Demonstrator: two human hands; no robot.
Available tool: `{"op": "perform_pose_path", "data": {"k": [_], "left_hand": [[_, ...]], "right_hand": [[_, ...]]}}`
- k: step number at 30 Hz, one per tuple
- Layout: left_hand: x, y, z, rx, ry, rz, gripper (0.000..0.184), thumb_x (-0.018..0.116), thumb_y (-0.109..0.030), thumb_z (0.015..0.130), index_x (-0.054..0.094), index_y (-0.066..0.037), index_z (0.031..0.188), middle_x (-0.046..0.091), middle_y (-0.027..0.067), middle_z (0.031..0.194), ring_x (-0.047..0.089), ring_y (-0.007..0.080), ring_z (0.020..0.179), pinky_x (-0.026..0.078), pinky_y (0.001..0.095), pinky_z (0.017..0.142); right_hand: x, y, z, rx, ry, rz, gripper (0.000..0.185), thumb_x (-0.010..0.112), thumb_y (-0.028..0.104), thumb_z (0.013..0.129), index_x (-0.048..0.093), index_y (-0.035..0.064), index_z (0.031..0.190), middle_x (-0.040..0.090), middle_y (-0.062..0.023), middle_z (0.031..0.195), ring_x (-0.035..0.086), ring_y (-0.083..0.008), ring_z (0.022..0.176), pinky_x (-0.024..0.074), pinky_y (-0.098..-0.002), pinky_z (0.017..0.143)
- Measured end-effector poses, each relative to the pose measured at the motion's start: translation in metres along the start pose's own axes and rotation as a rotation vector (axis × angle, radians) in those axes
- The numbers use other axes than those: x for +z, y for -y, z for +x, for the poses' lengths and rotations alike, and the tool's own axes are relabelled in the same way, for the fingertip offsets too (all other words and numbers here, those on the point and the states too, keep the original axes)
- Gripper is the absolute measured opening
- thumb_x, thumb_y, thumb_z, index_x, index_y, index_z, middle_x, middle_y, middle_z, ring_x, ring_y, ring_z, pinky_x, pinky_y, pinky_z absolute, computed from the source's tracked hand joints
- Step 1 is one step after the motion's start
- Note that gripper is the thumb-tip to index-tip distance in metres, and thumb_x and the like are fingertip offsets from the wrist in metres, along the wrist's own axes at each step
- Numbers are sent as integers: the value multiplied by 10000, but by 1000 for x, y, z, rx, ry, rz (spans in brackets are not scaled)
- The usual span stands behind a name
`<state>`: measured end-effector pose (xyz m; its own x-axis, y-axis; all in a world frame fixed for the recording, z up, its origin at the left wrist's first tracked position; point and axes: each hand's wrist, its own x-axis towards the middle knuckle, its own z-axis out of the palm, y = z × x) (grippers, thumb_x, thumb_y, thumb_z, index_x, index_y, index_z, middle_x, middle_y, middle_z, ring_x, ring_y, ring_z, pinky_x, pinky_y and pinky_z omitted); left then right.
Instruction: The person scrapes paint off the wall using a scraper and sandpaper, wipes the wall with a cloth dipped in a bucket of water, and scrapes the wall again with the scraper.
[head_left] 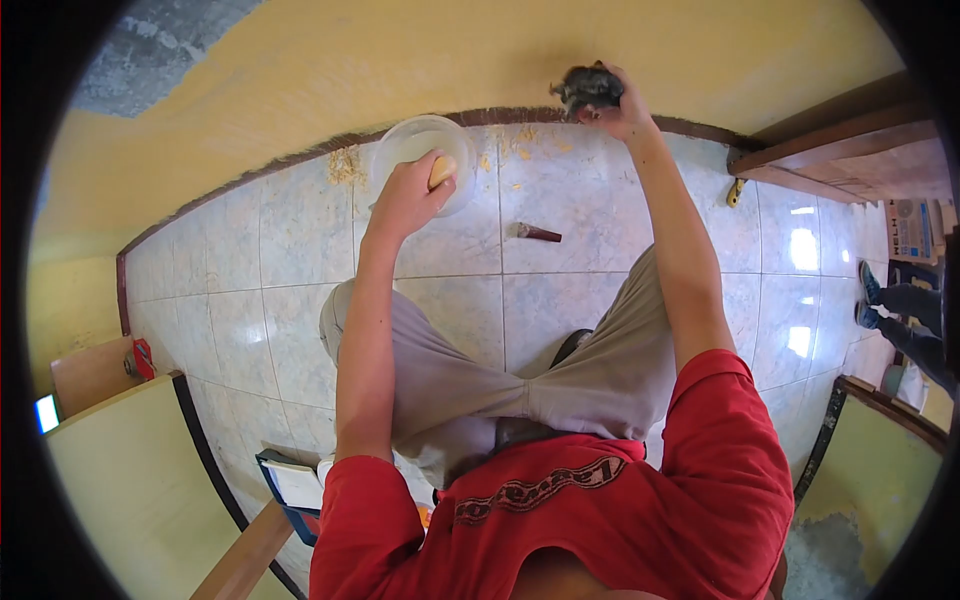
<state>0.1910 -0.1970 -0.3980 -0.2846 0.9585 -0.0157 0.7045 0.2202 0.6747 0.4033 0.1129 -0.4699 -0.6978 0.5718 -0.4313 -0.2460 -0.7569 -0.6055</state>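
My left hand [412,192] is closed on a pale yellow sponge-like block [441,171], over a round translucent plastic tub [392,150] on the floor by the wall. Its fingers are partly hidden from above. Higher up and to the right, my right hand [628,108] grips a crumpled dark grey rag [588,90], held at the lower part of the yellow wall [440,60]. A short tool with a dark brown handle [540,234] and a whitish end lies on the tiles between my hands.
Yellowish flakes [346,166] are scattered along the wall base. A yellow-handled tool [735,192] lies near the wooden furniture [850,150] at right. Another person's legs [910,310] show at far right. Boards [130,480] stand at lower left, beside a dark blue case [290,490].
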Motion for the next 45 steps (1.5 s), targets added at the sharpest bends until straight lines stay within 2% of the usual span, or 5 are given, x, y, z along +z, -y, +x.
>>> {"op": "perform_pose_path", "data": {"k": [15,18,23,29,45], "left_hand": [[2,6,3,12,-11,58,321,647,-236,801,596,11,1000,619,271,816,588,443,770,476,466,674],[6,13,4,51,-47,33,300,649,-240,800,583,8,956,615,263,793,585,447,776,469,486,673],[2,15,4,130,-133,21,271,641,-212,805,580,-13,978,626,242,777,599,436,770,471,477,677],[-2,19,4,100,-112,-42,292,641,-213,813,588,-4,1010,635,251,813,609,433,790,482,465,687],[-1,37,-5,45,-107,-27,411,643,-242,816,578,32,1116,646,270,901,621,431,870,499,460,757]], "right_hand": [[1,-4,15,-178,-96,-18,242,629,253,858,577,47,973,642,-107,851,604,-217,696,520,-328,542],[62,27,-30,-577,-392,-426,293,700,255,825,534,64,972,588,-61,738,540,-132,500,382,-292,346],[163,122,-92,-1372,-689,-701,398,691,199,814,482,-21,1072,545,-151,941,529,-243,911,424,-361,852],[311,266,-124,-2407,-738,-1073,442,746,220,735,516,15,1052,540,-145,1010,553,-294,908,469,-346,809],[271,205,-93,-2117,-362,-1953,232,691,286,776,546,134,875,550,-73,907,585,-228,758,512,-339,609]]}}
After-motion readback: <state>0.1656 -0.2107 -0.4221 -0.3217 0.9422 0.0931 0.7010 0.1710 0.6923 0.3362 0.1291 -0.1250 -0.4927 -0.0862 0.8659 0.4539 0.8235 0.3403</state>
